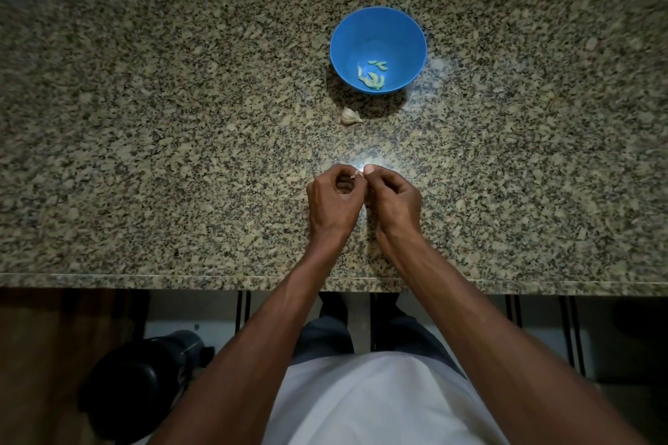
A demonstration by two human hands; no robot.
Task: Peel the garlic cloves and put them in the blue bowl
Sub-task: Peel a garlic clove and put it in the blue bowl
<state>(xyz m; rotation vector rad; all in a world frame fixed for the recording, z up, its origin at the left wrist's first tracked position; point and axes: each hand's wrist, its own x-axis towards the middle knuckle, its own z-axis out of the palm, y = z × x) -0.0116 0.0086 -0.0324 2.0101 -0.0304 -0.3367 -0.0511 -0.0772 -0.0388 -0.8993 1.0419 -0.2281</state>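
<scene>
Over counter (144, 155), L hand (334, 202) & R hand (392, 202) pinch clove (356, 174) (tiny).

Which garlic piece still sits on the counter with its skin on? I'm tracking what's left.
The white unpeeled garlic piece on the granite counter, just in front of the blue bowl; the peeled cloves lie inside the bowl.

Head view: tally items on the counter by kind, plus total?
Blue bowl: 1
Peeled garlic cloves in the bowl: about 5; they overlap
Garlic piece still in skin, on the counter: 1
Clove pinched between both hands' fingers: 1
Total: about 8
</scene>
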